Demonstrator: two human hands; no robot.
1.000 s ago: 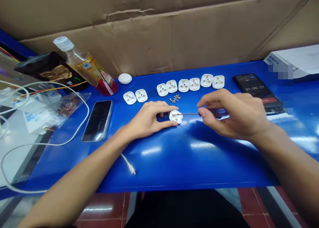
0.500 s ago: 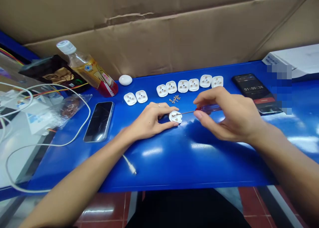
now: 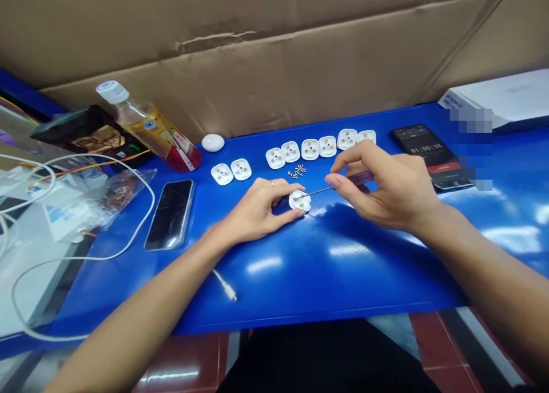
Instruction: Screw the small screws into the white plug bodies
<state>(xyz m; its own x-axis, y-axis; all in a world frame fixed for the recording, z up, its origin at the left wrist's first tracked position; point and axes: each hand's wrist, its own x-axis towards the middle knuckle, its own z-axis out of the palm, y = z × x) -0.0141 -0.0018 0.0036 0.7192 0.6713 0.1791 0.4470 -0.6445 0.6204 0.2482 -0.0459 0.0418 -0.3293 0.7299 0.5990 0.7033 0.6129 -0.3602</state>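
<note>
Head view: I have the left hand (image 3: 259,210) with thumb and forefinger clamped on opposite edges of a small white housing (image 3: 305,203), which sits between their tips, low over the blue table (image 3: 295,278). The right hand (image 3: 388,190) has thumb and forefinger closed around a slim screwdriver (image 3: 319,191); its shaft slants down to the left, the tip at a metal terminal inside the housing. I cannot tell whether it is seated in a screw head.

I judge the housing light, stiff and smooth, likely hard plastic, so it could twist or skid under a sideways push. I would take it by 2 opposite outer rims, low down, leaving the open face free. The thin shaft looks rigid, and I would keep hold of its handle.

Just beyond the left fingertips lies a loose scatter of small brassy screws (image 3: 299,170), easy to roll. Farther out, 8 similar white housings (image 3: 310,150) stand in 4 pairs, the last partly behind the right fingers. Left of the left hand is 1 phone (image 3: 170,213); nearer me than that hand, a white cable plug (image 3: 230,292). Beyond the right hand, 1 dark phone (image 3: 422,147) shows a timer.
</note>
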